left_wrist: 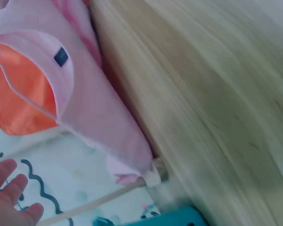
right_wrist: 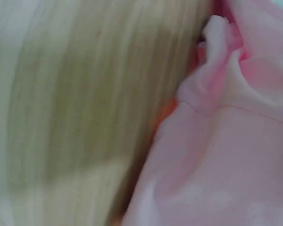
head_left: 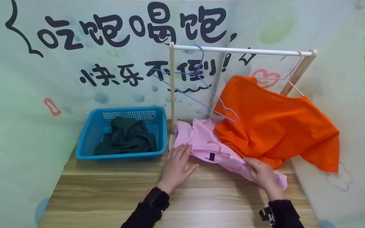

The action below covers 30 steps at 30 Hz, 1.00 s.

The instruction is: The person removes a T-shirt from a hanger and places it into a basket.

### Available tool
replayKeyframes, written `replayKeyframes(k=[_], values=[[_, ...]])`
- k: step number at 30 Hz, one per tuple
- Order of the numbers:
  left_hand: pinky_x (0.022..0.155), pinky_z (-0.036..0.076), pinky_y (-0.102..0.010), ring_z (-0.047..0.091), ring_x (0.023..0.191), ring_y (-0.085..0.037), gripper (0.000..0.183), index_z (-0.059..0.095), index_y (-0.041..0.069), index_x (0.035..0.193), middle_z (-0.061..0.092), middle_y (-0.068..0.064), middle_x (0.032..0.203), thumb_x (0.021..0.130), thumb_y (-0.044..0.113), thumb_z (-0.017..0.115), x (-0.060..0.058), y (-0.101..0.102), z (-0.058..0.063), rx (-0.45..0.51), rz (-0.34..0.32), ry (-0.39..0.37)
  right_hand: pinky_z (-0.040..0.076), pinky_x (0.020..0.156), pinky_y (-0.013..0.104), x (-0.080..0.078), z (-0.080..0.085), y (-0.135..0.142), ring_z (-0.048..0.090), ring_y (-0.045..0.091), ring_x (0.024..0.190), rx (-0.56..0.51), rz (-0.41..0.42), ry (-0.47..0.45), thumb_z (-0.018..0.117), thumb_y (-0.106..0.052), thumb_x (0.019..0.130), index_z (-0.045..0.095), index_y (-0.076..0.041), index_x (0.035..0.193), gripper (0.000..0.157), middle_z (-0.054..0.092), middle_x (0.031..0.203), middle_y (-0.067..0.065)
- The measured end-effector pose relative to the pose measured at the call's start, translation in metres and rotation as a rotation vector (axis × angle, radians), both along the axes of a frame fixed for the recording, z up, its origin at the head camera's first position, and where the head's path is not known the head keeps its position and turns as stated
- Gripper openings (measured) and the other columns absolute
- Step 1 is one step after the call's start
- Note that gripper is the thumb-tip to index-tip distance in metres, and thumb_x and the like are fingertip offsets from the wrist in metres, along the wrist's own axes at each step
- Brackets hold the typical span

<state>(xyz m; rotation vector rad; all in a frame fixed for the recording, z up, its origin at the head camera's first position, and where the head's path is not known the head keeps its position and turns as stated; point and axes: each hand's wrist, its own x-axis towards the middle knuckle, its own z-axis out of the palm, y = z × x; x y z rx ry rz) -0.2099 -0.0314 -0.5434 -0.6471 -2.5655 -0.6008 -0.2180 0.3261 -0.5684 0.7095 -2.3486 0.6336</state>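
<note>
With the pink shirt (head_left: 208,144) lying on the worktop (head_left: 182,196) beside the rack post, our left hand (head_left: 176,164) rests flat and spread at its edge while our right hand (head_left: 260,172) seems to pinch its hem, so we should keep smoothing gently.

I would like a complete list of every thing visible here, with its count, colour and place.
pink shirt: one, pink, lying on the table under the rack
orange shirt: one, orange, hanging on a pink hanger at the rail's right end
blue hanger: one, pale blue, empty, on the rail's left part
clothes rack: one, wood with white rail, at the back
basket: one, blue, left on the table
dark garment: one, dark green, inside the basket
table: one, light wood
left hand: open, at the pink shirt's left edge
right hand: holds the pink shirt's lower end
</note>
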Motion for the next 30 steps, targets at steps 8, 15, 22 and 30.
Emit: replayKeyframes(k=[8, 15, 22, 30], values=[[0.113, 0.030, -0.049, 0.045, 0.133, -0.026, 0.066, 0.047, 0.008, 0.145, 0.052, -0.010, 0.143, 0.094, 0.046, 0.064, 0.005, 0.015, 0.018, 0.038, -0.059, 0.007, 0.054, 0.067, 0.041, 0.000, 0.019, -0.008, 0.071, 0.028, 0.078, -0.005, 0.100, 0.097, 0.079, 0.003, 0.073, 0.075, -0.008, 0.102, 0.031, 0.074, 0.095, 0.009], [0.111, 0.035, -0.044, 0.057, 0.120, -0.020, 0.056, 0.055, 0.007, 0.139, 0.064, -0.006, 0.128, 0.095, 0.042, 0.064, 0.010, 0.027, 0.037, 0.100, -0.115, 0.003, 0.054, 0.069, 0.039, -0.003, 0.029, -0.017, 0.070, 0.028, 0.078, -0.010, 0.172, 0.146, 0.050, -0.037, 0.103, 0.075, -0.008, 0.102, 0.038, 0.074, 0.093, 0.008], [0.100, 0.046, -0.035, 0.064, 0.105, -0.019, 0.048, 0.060, 0.010, 0.136, 0.071, -0.004, 0.114, 0.096, 0.036, 0.065, 0.017, 0.037, 0.047, 0.146, -0.167, 0.014, 0.054, 0.069, 0.040, -0.004, 0.042, -0.019, 0.071, 0.027, 0.078, -0.001, 0.226, 0.193, 0.051, -0.035, 0.103, 0.076, -0.008, 0.100, 0.037, 0.074, 0.091, 0.006], [0.085, 0.051, -0.025, 0.061, 0.090, -0.015, 0.044, 0.062, 0.019, 0.137, 0.068, 0.001, 0.093, 0.094, 0.031, 0.068, 0.021, 0.041, 0.052, 0.236, -0.193, -0.026, 0.054, 0.068, 0.038, -0.004, 0.049, -0.029, 0.071, 0.023, 0.078, -0.010, 0.287, 0.236, 0.053, -0.031, 0.103, 0.077, -0.010, 0.100, 0.032, 0.074, 0.090, 0.004]])
